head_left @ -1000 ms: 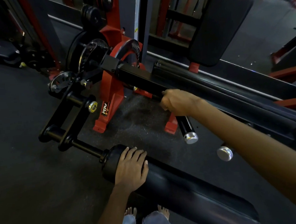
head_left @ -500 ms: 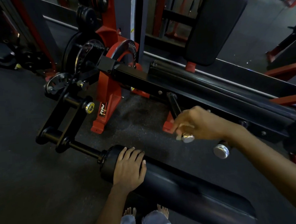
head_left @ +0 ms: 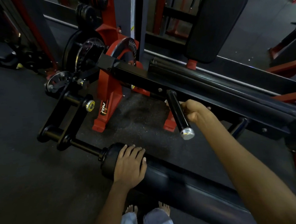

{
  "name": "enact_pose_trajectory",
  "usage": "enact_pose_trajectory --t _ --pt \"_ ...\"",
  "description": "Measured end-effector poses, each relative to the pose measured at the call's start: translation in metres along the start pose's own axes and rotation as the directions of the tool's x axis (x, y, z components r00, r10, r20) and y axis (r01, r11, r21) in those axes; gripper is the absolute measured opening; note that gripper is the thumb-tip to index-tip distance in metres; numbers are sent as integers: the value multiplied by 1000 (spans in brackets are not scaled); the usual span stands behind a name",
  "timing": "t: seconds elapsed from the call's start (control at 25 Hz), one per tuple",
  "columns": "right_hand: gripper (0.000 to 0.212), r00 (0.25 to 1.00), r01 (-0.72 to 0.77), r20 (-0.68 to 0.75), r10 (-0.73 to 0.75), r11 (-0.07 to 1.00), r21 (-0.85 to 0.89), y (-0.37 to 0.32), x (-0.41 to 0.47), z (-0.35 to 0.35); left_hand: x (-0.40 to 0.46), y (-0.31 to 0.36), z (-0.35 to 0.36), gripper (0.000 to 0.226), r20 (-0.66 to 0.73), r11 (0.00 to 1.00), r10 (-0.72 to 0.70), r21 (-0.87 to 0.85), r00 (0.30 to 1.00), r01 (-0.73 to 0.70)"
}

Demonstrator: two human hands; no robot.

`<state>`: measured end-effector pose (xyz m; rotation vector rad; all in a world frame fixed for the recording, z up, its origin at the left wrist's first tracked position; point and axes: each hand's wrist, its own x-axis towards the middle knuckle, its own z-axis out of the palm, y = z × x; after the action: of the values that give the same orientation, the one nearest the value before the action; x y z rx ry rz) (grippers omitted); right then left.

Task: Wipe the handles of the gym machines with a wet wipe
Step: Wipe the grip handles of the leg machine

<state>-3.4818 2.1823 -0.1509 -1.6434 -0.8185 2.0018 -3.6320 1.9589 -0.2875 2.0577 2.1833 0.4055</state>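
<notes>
The right hand (head_left: pixel 194 109) is at about 3 o'clock from the middle of the view; its fingers are curled around the black handle (head_left: pixel 176 112) of the gym machine, near the upper half of the grip, and they hold it tightly. A small pale bit shows at the far side of the handle, just beside the fingers; it may be the wet wipe (head_left: pixel 166 103), but it is too small to tell for sure. The handle points down toward 5 o'clock and ends in a silver cap (head_left: pixel 188 133); its upper end joins the long black beam (head_left: pixel 185 87) that runs from 11 o'clock to 3 o'clock.

The left hand (head_left: pixel 129 165) is at about 6 o'clock; its fingers are straight and lie flat on the end of the black roller pad (head_left: pixel 165 180), holding nothing. The pad continues toward 4 o'clock; at its other side a thin bar goes toward 9 o'clock to black lever arms (head_left: pixel 61 120).

At 12 o'clock stands the red frame (head_left: pixel 108 97) with a weight plate (head_left: pixel 75 48); a black back pad (head_left: pixel 214 21) is at 1 o'clock. The floor (head_left: pixel 27 188) is dark rubber; two bare feet (head_left: pixel 164 207) and light trouser legs show at the bottom edge.
</notes>
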Motion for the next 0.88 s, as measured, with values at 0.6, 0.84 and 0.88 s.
enact_pose_trajectory --t 0.6,0.84,0.88 --pt "46 962 -104 189 196 907 -409 6 -38 -24 0 -3 2 48 -8 999 34 4 999 -34" --pt "30 981 187 185 -64 590 -786 0 -65 -46 9 9 -21 32 -8 944 -112 -313 994 104" --pt "26 965 261 183 -189 596 -759 -3 -69 -52 19 16 -34 30 -39 900 -149 -420 988 120"
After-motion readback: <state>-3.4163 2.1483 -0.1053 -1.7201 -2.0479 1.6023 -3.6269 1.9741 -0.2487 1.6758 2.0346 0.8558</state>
